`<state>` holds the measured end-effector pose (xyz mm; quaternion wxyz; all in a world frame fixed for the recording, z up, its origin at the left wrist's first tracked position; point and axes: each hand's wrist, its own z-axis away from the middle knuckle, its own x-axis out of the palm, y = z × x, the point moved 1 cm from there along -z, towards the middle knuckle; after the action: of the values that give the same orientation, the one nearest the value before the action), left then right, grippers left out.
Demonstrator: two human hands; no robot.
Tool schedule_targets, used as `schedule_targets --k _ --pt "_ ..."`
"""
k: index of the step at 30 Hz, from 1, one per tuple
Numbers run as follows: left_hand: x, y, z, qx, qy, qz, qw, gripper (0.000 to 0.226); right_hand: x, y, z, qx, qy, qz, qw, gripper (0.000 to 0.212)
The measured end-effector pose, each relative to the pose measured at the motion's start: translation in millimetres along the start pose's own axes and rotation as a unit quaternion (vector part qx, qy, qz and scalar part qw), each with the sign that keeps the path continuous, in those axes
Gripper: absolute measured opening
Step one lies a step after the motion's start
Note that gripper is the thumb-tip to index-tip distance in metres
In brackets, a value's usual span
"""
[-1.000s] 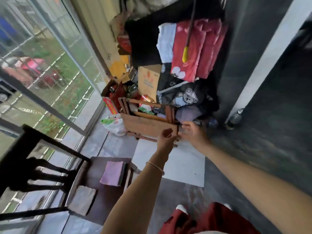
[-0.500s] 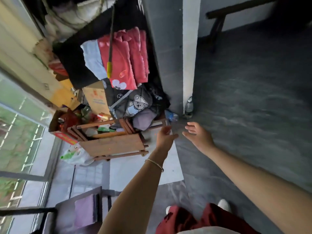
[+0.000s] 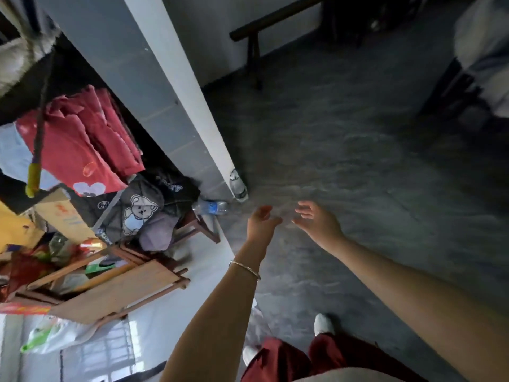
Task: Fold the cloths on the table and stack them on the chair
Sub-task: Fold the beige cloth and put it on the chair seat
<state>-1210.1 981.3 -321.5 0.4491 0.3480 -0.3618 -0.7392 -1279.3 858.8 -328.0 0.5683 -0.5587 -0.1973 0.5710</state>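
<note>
At nine o'clock, red garments (image 3: 82, 150) draped over a dark heap, with a yellow-handled stick (image 3: 33, 177) hanging across them. Just below, toward eight o'clock, a cardboard box (image 3: 63, 216), a dark garment with a bear print (image 3: 137, 208) and a folded wooden frame (image 3: 118, 293) lying tilted on pale tiles. Beside the frame at seven o'clock, a plastic bag (image 3: 52, 337).

Rising from centre toward eleven o'clock, a white pillar (image 3: 176, 78), with a plastic bottle (image 3: 210, 207) on its side near its foot.

Just past centre, raised over the grey floor (image 3: 358, 161), the left hand (image 3: 260, 221), a thin bracelet (image 3: 245, 268) on the wrist, fingers loosely straightened, palm turned right, holding nothing. At its three o'clock, apart by a narrow gap, the right hand (image 3: 316, 221), fingers spread and relaxed, palm turned left, likewise empty.

At six o'clock, red trousers (image 3: 281, 359) and a white shoe (image 3: 323, 323). At twelve o'clock, a dark wooden bench (image 3: 275, 20) against the wall.

At two o'clock, well apart from both hands, a pale cloth (image 3: 484, 51) heaped on dark furniture, too blurred to tell whether table or chair.
</note>
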Motion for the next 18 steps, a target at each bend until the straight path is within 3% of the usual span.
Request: schedule_targets --k 10,18 --pt "137.3 38.5 -8.6 0.04 -0.109 -0.063 0.991 0.05 -116.7 63.5 -1.9 0.075 0.122 -0.095 0.985 0.047" --pt "208.9 62.1 -20.3 0.052 -0.185 -0.082 0.978 0.052 -171.3 87.4 -15.3 0.101 0.19 -0.108 0.971 0.047"
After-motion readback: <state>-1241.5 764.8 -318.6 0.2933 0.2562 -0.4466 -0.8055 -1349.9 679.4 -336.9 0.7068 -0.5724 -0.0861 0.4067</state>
